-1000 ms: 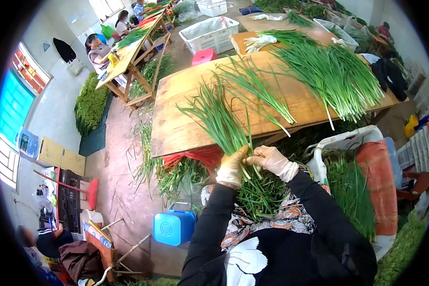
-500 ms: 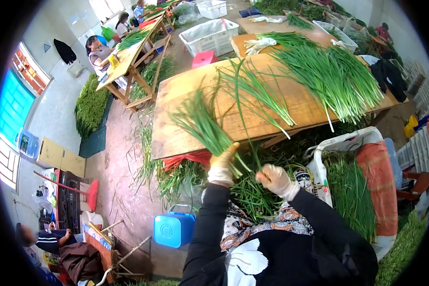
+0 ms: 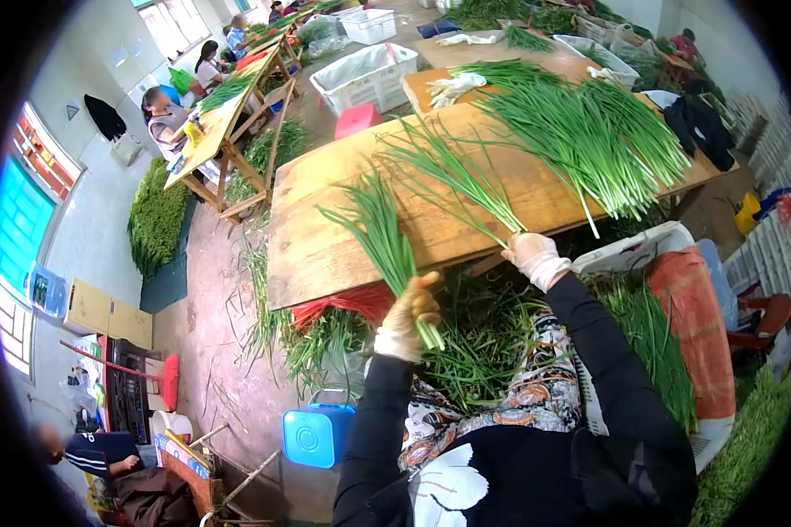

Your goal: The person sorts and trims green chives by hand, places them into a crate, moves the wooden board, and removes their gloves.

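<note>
My gloved left hand [image 3: 407, 318] is closed around a bunch of garlic chives [image 3: 380, 230]; the leaf tips fan over the table's near edge and the pale stem ends stick out below my fist. My gloved right hand [image 3: 536, 256] has its fingers closed at the stem ends of a smaller, loose group of chives [image 3: 466, 180] lying on the wooden table [image 3: 316, 198]. A large pile of chives [image 3: 589, 132] rests to the right on the same table, stems towards me.
White gloves [image 3: 455, 88] lie on the tabletop further back. Beside my right leg stands a white basket [image 3: 646, 239] holding greens and a red cloth. A blue container [image 3: 318, 436] is on the floor at my left. Trimmed leaves [image 3: 475, 356] cover the ground under the table. Other people sit at tables behind.
My right hand has moved up and right from near my left hand to the loose chives on the table. The bunch in my left hand is more upright and no longer blurred.
</note>
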`<state>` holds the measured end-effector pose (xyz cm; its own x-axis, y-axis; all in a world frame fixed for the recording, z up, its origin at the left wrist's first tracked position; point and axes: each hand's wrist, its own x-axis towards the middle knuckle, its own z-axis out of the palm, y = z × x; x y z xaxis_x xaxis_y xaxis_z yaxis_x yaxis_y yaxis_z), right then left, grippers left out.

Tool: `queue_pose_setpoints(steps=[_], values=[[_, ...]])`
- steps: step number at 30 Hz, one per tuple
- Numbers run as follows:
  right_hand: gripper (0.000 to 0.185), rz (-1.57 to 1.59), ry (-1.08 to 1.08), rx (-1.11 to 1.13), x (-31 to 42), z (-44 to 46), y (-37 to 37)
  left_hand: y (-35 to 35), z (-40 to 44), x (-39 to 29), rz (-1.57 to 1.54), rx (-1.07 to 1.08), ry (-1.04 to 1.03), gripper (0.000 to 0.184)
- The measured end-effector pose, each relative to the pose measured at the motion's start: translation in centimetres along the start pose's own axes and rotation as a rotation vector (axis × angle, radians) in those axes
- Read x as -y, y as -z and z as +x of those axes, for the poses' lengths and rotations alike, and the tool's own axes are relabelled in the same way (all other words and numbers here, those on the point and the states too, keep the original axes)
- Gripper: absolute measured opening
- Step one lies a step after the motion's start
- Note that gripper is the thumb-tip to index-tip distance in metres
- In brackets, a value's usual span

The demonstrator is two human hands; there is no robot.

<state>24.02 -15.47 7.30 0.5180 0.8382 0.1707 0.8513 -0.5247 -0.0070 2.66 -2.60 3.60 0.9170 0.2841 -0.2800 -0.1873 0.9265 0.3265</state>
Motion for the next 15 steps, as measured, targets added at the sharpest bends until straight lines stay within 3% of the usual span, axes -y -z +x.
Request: queue_pose_setpoints(steps=[2,3,5,7,8,9,15], values=[[0.025,0.869,-0.273,0.373,0.4,0.2,0.3,-0.7,-0.6,-0.3,-0.153,0.215,-0.064,0.030],[0.015,1.272,-0.188,0.432,0.5,-0.2,0.3,-0.7,-0.8,-0.3,-0.022,0.171,-0.211,0.029],[0.031,1.630,-0.066,0.392,2.2,-2.2,1.5,-0.5,-0.2,-0.5,0.102,-0.081,-0.164,0.031],[0.030,1.744,-0.042,0.399,4.0,-3.5,-0.3,-0.1,0.3,0.2,0.189,-0.091,-0.155,0.046],[0.016,1.840,-0.059,0.448,4.6,-4.0,-0.7,-0.3,0.5,0.5,0.187,-0.063,-0.162,0.049],[0.023,1.718,-0.009,0.349,5.5,-4.8,-0.7,-0.5,0.7,0.8,0.181,-0.037,-0.169,0.051],[0.030,1.586,0.024,0.464,7.7,-5.8,-1.3,-1.4,0.7,1.3,0.233,-0.090,-0.152,0.036]])
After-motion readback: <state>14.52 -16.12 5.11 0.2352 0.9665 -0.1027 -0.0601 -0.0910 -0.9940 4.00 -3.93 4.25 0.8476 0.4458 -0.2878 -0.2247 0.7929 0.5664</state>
